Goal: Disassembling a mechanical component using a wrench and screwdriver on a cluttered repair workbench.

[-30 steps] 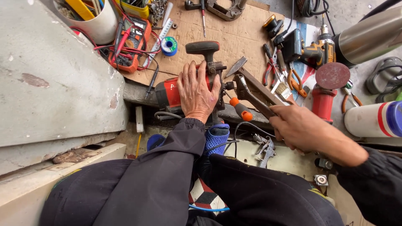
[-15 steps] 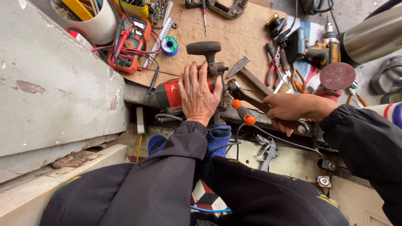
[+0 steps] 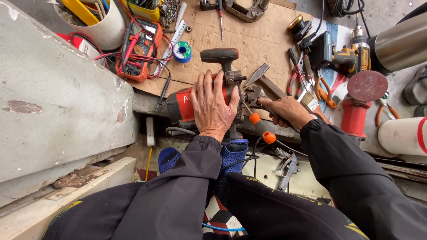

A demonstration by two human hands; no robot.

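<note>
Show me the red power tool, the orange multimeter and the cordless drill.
red power tool (image 3: 181,106), head view, on its red body left of the hand.
orange multimeter (image 3: 143,53), head view, on its face.
cordless drill (image 3: 351,55), head view, on its body.

Left hand (image 3: 215,106) lies flat on top of the red angle grinder (image 3: 187,106), pinning it at the near edge of the cardboard sheet (image 3: 253,40). The grinder's black side handle (image 3: 220,55) sticks up past the fingers. Right hand (image 3: 284,111) is wrapped around a wrench (image 3: 254,95) set at the grinder's head. An orange-handled screwdriver (image 3: 260,126) lies just below. A multimeter (image 3: 140,49) with red leads sits near the far left corner, and a cordless drill (image 3: 351,55) over on the right.
</note>
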